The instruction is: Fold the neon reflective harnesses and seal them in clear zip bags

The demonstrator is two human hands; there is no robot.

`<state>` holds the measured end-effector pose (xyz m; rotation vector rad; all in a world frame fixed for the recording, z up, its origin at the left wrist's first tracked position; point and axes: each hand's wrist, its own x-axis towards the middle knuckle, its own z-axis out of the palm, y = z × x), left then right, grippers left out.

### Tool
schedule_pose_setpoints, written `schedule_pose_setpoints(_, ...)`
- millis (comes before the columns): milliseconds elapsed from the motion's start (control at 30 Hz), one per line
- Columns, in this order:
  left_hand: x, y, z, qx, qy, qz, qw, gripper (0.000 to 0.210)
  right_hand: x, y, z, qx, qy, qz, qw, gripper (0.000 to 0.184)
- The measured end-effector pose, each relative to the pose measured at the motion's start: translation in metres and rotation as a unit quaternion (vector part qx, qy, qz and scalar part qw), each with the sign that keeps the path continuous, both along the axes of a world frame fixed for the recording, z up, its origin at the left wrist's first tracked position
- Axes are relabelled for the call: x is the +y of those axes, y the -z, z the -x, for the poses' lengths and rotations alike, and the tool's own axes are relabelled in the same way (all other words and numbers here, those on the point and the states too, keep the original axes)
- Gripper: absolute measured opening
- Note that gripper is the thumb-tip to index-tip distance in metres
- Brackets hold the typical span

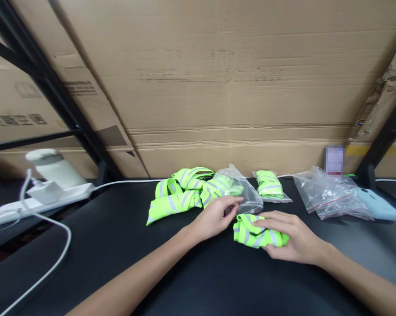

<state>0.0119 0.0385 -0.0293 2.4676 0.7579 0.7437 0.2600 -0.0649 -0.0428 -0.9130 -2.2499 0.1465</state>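
My right hand (pixel 291 239) grips a folded neon-yellow reflective strap bundle (pixel 250 232) on the black table (pixel 151 263). My left hand (pixel 214 217) pinches the open edge of a clear plastic zip bag (pixel 240 191) lying just behind the bundle. A loose heap of the same neon straps (pixel 181 193) lies to the left of the bag, partly under it. Farther right, one bagged strap bundle (pixel 270 186) rests flat on the table.
A pile of clear zip bags (pixel 329 193) lies at the right, beside a light blue phone (pixel 378 204). A white power strip with a plugged charger (pixel 46 193) and cable (pixel 53 259) sits at the left. Large cardboard boxes (pixel 217 87) and black rack bars stand behind.
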Motion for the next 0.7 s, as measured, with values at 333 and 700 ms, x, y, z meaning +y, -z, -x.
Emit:
schedule_pose_setpoints(333,-0.004,-0.001,0.001,-0.102,-0.006,-0.254,0.962,0.021,0.0,-0.006,0.0,0.05,0.027,-0.107,0.993,0.048)
schedule_pose_setpoints(700,-0.019,0.001,-0.004,-0.075,-0.052,-0.267,0.959,0.049,0.001,-0.007,-0.005,-0.018,0.068,-0.155,0.985,0.045)
